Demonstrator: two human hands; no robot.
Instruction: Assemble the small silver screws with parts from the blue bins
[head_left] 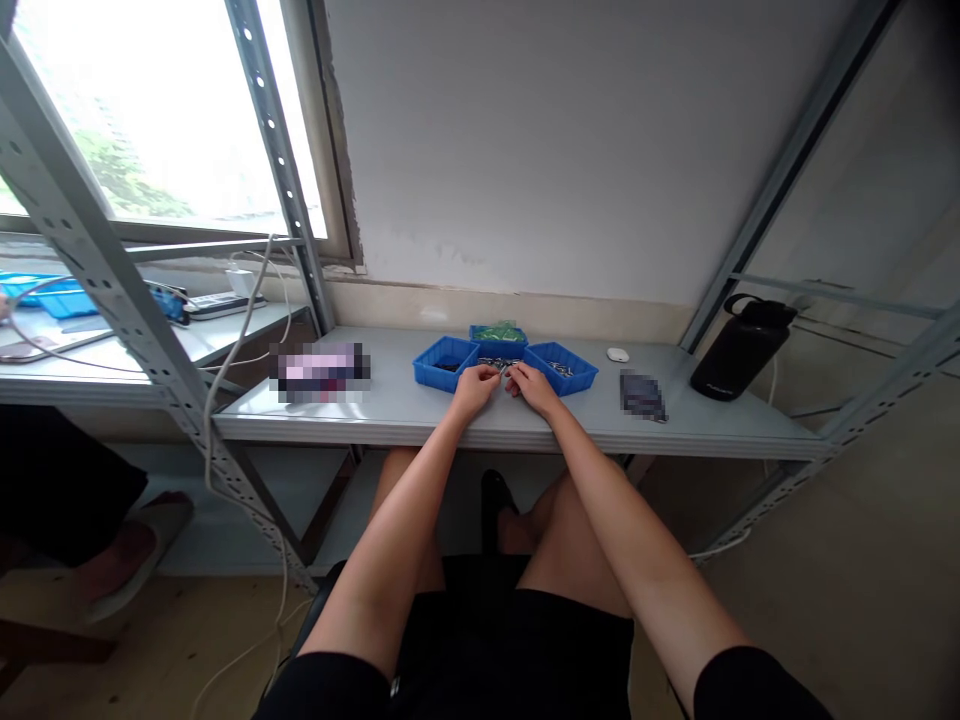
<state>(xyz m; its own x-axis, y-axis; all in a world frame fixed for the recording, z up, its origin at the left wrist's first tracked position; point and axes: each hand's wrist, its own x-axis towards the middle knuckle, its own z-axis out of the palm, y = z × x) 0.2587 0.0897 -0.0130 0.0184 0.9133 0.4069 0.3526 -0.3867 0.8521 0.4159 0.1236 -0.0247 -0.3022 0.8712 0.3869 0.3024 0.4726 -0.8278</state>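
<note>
My left hand (477, 391) and my right hand (532, 388) are close together just above the shelf's front part, fingers pinched. What they hold is too small to make out. Right behind the fingertips lie small metallic pieces (489, 361), partly hidden by the hands. A blue bin on the left (436, 377) holds small dark parts. Beside my right hand, a second blue bin (576, 382) contains small silvery parts. Farther back stands a third blue bin (502, 351) with green material in it.
On the grey shelf (390, 405), a blurred pinkish object (321, 370) lies left. At right are a white case (618, 355), a blurred dark item (643, 396) and a black bottle (739, 350). Metal posts (259, 90) frame the shelf. Another person's foot (127, 560) shows lower left.
</note>
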